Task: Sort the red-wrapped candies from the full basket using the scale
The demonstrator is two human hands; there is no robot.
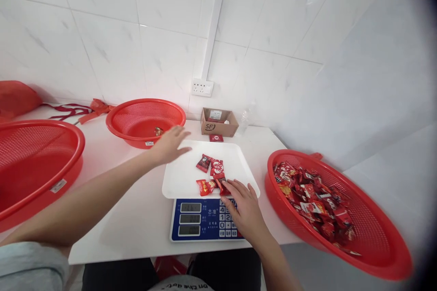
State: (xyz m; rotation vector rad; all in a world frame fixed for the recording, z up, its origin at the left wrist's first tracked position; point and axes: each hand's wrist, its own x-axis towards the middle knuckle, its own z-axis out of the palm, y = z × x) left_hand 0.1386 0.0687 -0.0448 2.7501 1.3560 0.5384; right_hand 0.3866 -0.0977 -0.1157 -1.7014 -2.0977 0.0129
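Several small red candy packets [217,168] lie in a loose group on the white tray [180,177] of a digital scale [213,219] with a blue keypad panel. My right hand [244,207] reaches over the tray's front edge. Its fingers are extended, with the tips at a dark red packet [220,182]; whether they touch it I cannot tell. Over the tray's left rim my left hand [171,144] hovers open, thumb apart from the fingers and nothing in it. Just behind it stands a red mesh basket [119,116] with a brownish wrapped piece [159,131] inside.
At the right, a tilted red basket [385,245] holds many wrapped snacks [314,200]. Another red basket [68,145] stands at far left. Behind the tray are a small cardboard box [219,122], a clear bottle [244,120] and a dark red packet [216,138].
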